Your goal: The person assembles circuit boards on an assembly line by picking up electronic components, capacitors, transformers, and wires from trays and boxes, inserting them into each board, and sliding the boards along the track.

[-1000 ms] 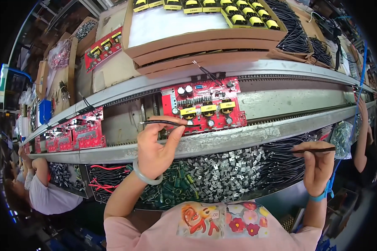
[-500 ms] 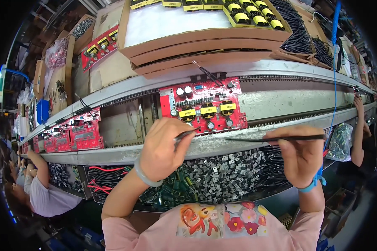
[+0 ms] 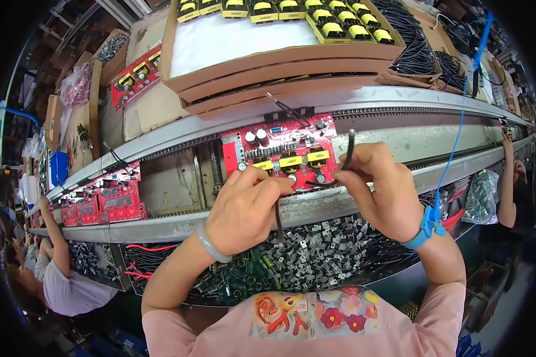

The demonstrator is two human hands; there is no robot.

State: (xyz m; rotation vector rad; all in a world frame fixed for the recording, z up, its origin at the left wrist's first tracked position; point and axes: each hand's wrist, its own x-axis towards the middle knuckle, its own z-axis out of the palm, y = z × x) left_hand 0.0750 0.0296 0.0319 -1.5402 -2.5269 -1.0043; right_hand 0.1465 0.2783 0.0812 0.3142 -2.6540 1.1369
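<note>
A red circuit board (image 3: 230,156) lies in the conveyor track in front of me, carrying yellow-wrapped transformers (image 3: 318,156) and round capacitors. Over its near left edge, my left hand (image 3: 241,208) is closed on a short black wire (image 3: 279,223) that hangs below the fingers. My right hand (image 3: 380,193) pinches another black wire (image 3: 349,150) between thumb and forefinger at the board's near right corner. One bared end of that wire points up, while the other reaches left over the board's edge. Black leads (image 3: 290,110) stick out from the board's far edge.
Stacked cardboard trays (image 3: 268,70) of transformers stand beyond the track. More red boards (image 3: 120,199) sit along it to the left. Bins of metal-tabbed components (image 3: 315,253) and black wires lie below the near rail (image 3: 178,225). Other people work at both sides.
My right hand has moved left to the board, and its wire has swung from level to upright and curved. My left hand's wire now hangs downward.
</note>
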